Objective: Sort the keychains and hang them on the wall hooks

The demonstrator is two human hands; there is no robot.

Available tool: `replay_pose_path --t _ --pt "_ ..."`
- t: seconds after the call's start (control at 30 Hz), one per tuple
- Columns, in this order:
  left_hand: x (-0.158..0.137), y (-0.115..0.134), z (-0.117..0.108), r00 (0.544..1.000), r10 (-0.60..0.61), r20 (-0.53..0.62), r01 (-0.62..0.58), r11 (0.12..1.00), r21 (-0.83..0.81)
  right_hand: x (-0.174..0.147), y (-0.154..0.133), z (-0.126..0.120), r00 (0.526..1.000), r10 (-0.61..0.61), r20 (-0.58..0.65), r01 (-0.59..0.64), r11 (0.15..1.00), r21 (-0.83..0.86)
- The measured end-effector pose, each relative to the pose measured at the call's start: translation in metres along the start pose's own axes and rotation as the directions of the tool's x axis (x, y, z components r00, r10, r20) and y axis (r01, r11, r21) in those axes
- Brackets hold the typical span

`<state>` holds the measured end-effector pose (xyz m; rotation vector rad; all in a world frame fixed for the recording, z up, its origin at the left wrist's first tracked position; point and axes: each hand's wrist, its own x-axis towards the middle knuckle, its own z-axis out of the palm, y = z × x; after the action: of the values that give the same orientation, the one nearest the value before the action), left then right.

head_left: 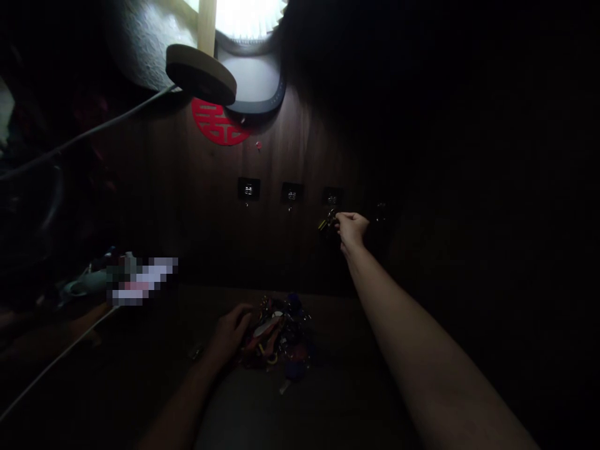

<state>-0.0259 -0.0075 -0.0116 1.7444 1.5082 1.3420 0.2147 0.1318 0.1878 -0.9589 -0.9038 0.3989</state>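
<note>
At the bottom of the frame, nearest, a dark surface (253,419) carries a jumbled pile of small trinkets (269,340), with bits of blue, red, yellow and white in it. The left hand (233,328) is at the pile's left edge, its fingers bent; whether that grip pinches anything I cannot tell in the gloom. A small shiny object (195,352), too dim to name, is just left of that forearm.

Farther off, right of centre, the right hand (351,226) reaches out, thumb and fingertips pinching a keyring (324,223) — a small metallic bunch with a yellow piece on its left. The keyring is just below the third dark hook plate (332,196) from the left, in front of a wood-grain panel (276,250); whether it touches the hook is unclear.

Two more plates, the left hook plate (248,189) and the middle hook plate (292,192), stand in a row left of it. Above them, a red double-happiness cutout (222,128) is partly covered by a grey rounded device (255,78). At the top, a glaring pleated shade (248,15) — the brightest thing in view — is beside a pale post (207,28) with a round disc (201,74).
</note>
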Motion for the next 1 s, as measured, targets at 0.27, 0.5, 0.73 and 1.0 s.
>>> replay_pose_path --t 0.27,0.5,0.73,1.0 --pt "0.001 -0.002 0.000 1.000 -0.011 -0.008 0.011 1.000 -0.024 -0.010 0.014 0.000 0.998 -0.048 0.032 0.049 0.999 -0.008" --pt "0.001 -0.002 -0.001 1.000 0.014 -0.006 -0.014 1.000 -0.015 -0.033 0.035 -0.011 0.992 -0.094 0.087 0.096 0.995 -0.017" --pt "-0.001 0.003 -0.003 1.000 -0.019 -0.019 0.020 1.000 0.011 -0.074 0.068 -0.038 0.977 -0.044 0.207 0.062 0.995 -0.077" --pt "0.000 0.000 -0.002 0.999 0.007 -0.051 -0.005 0.999 0.046 -0.133 0.115 -0.065 0.957 0.058 0.283 -0.024 0.993 -0.120"
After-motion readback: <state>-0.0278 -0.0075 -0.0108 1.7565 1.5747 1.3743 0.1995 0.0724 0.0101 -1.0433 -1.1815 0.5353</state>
